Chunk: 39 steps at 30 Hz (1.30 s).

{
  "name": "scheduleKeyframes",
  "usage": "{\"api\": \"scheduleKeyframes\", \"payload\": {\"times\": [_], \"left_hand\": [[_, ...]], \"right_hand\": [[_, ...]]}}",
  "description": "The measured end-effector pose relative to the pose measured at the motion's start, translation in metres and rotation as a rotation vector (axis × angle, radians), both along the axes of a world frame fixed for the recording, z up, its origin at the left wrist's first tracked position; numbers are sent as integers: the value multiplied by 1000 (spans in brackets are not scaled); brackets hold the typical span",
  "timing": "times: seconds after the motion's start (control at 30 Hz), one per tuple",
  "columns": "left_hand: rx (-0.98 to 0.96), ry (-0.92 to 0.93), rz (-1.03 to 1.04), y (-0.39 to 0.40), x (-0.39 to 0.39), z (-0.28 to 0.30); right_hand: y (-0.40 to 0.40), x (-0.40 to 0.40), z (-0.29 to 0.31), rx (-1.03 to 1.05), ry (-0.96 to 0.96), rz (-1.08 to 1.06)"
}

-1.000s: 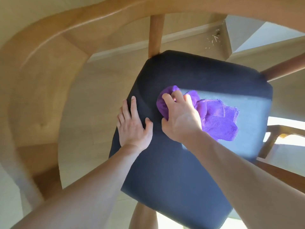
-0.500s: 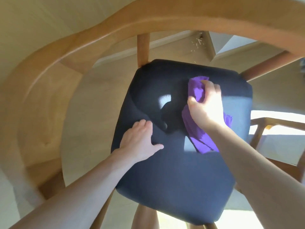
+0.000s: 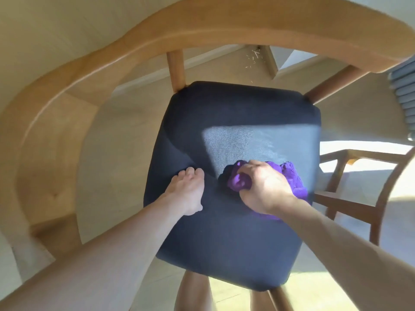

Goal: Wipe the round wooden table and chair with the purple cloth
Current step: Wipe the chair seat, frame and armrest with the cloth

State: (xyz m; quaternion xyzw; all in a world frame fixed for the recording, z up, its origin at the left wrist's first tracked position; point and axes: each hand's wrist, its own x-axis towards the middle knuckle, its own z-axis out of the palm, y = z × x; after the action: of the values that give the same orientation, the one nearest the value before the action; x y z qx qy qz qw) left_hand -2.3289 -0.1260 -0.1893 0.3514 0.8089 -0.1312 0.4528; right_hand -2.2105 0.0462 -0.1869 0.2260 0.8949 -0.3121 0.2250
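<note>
Right hand (image 3: 267,187) has its grip bunching purple cloth (image 3: 292,176) near seat (image 3: 224,243)'s right edge; left hand (image 3: 187,191) lies flat

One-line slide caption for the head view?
Right hand grips purple cloth on the dark chair seat; left hand rests flat beside it.

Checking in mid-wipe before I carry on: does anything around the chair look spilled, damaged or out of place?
One thing: small pale bits lie scattered on the floor in the corner behind the chair, like loose debris; too small to identify. The dark seat looks intact, and the purple cloth sits bunched under the right hand.
</note>
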Motion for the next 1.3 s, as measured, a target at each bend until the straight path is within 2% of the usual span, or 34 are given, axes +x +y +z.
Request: {"api": "scheduleKeyframes", "payload": {"times": [0.13,0.17,0.23,0.3,0.4,0.53,0.6,0.67,0.8,0.87,0.93,1.03,1.2,1.27,1.3], "left_hand": [[-44,19,-3,4,1,2],[-53,17,2,5,1,3],[-76,9,7,8,2,4],[-94,7,18,11,1,5],[-137,0,33,15,1,5],[-173,26,40,21,3,6],[-174,41,28,22,3,5],[-168,47,16,22,2,4],[-178,77,-16,24,4,1],[-202,101,-31,27,7,-1],[-209,108,-20,28,7,-3],[-186,99,25,24,5,-2],[-186,109,122,33,14,17],[-131,103,115,45,23,25],[-94,76,113,53,30,26]], "right_hand": [[50,-21,12,22,330,-452],[59,-33,11,44,347,-518],[62,-55,3,63,244,-554],[47,-64,-9,114,125,-456],[18,-41,-16,138,68,-227],[4,-2,-8,67,-19,73],[16,-1,2,-22,-111,116],[39,0,12,-108,-167,-13],[95,-7,19,-8,212,-494],[113,-22,13,56,278,-615],[114,-33,1,92,167,-550],[84,-22,-16,151,68,-235],[49,26,-7,75,-55,179],[56,34,4,-28,-138,214],[63,35,11,-100,-170,162]]}}
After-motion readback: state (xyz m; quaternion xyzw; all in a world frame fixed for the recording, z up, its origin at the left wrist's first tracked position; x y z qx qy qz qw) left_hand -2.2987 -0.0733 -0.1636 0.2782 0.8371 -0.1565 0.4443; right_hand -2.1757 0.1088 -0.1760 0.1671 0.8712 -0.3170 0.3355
